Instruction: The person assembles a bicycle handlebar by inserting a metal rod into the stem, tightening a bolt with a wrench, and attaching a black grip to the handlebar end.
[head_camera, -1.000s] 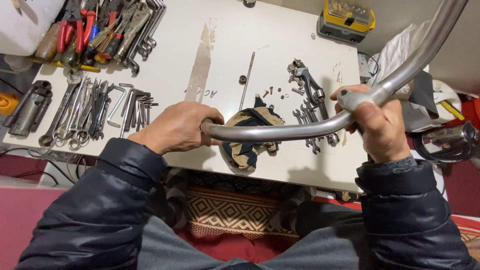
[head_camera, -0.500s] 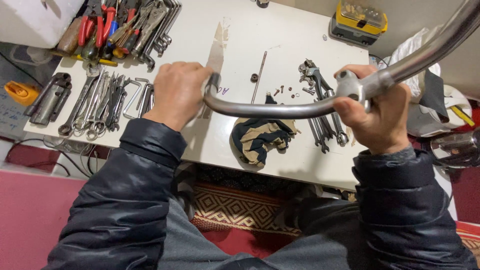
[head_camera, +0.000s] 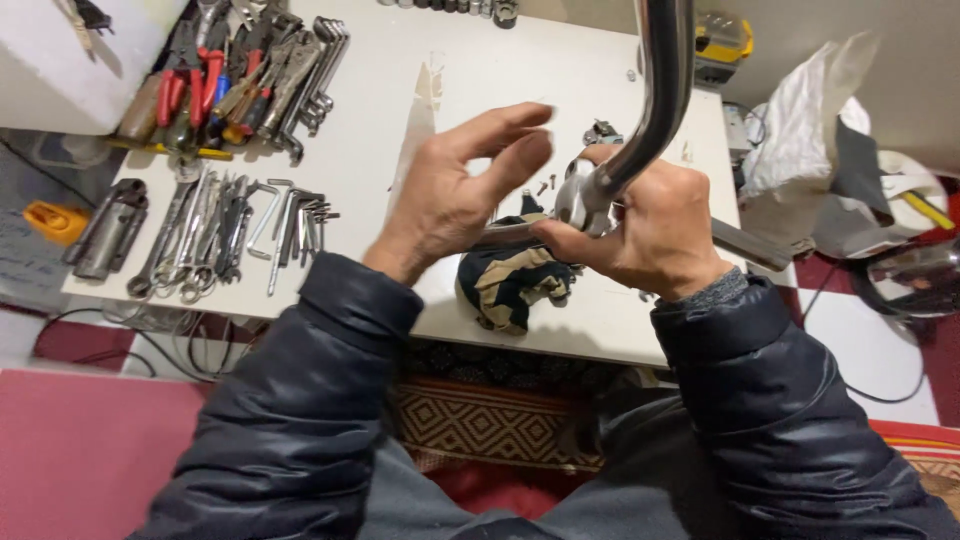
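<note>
Above the white desk (head_camera: 420, 80), the bent chrome tube (head_camera: 660, 90) now stands nearly upright, where half a second ago it lay across between both hands. The right hand (head_camera: 650, 225) is clenched around its lower bend. The left hand (head_camera: 460, 190) has let go and hovers spread open just beside it. A dark striped rag (head_camera: 510, 285) lies beneath, with rows of wrenches (head_camera: 200, 235) to the left.
</note>
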